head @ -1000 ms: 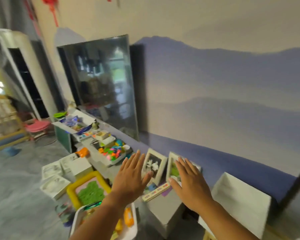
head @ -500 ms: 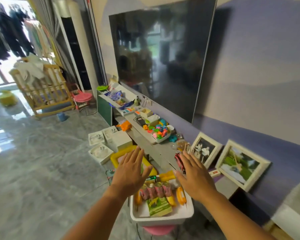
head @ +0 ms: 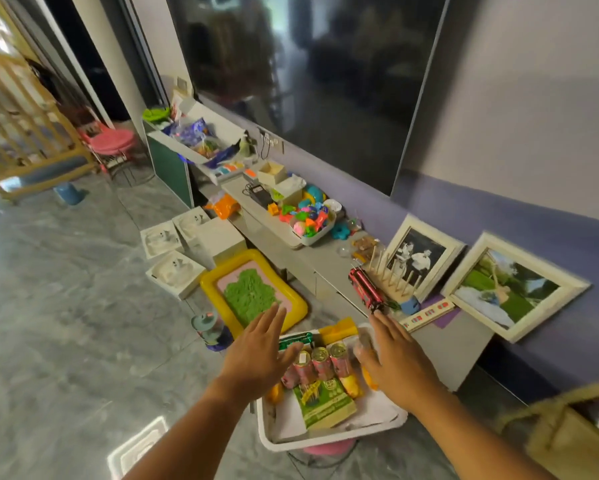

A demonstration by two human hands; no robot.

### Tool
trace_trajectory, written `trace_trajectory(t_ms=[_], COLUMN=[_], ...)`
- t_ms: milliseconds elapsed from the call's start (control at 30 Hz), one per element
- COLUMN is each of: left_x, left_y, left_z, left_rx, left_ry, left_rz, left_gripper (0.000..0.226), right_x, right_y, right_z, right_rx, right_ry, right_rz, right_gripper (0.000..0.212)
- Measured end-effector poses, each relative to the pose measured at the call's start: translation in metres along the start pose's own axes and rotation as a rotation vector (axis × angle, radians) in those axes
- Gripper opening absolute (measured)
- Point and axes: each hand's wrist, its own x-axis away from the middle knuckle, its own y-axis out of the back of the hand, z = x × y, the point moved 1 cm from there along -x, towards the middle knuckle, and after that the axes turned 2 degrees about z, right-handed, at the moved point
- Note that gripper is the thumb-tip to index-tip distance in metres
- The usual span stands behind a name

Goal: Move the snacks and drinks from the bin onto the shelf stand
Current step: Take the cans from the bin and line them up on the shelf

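Observation:
A white bin (head: 329, 438) sits on a pink stool low in the middle of the head view. In it stand pink drink cans (head: 320, 365), with a green snack packet (head: 325, 401) lying in front and yellow-orange snack pieces (head: 351, 384) beside them. My left hand (head: 256, 355) hovers over the bin's left edge, fingers straight and spread, holding nothing. My right hand (head: 400, 363) hovers over the bin's right side, flat and empty as well. A wooden peg stand (head: 393, 275) rises on the low grey cabinet (head: 311, 265) just behind the bin.
A red toy bus (head: 365, 289) lies by the peg stand. Two framed photos (head: 512, 287) lean on the wall. A tray of coloured toys (head: 308, 216) sits farther along. On the floor lie a yellow inflatable tray (head: 253, 296) and white boxes (head: 194, 244). A big dark TV hangs above.
The view has swung left and down, from the wall to the bin. Both open hands now hover over the bin, which has come closer and fuller into view.

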Motion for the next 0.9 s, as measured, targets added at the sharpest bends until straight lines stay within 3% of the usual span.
trace_trajectory(t_ms=[433,667,900], left_x=[-0.076,-0.087,-0.093], left_y=[-0.191,-0.259,-0.266], left_z=[0.117,0.136,0.136], left_rx=[0.19,0.369,0.454], left_ry=[0.235,0.37,0.346], left_rz=[0.258,0.131,0.021], left_gripper=[0.062,0.056,0.059], right_x=[-0.095,-0.117,-0.12], right_y=[-0.188,-0.243,-0.251], right_z=[-0.069,-0.08,-0.086], right_rx=[-0.088,-0.098,-0.174], right_ry=[-0.227,-0.222,-0.178], right_rz=[0.206,0.105,-0.005], right_gripper=[0.089,0.095,0.078])
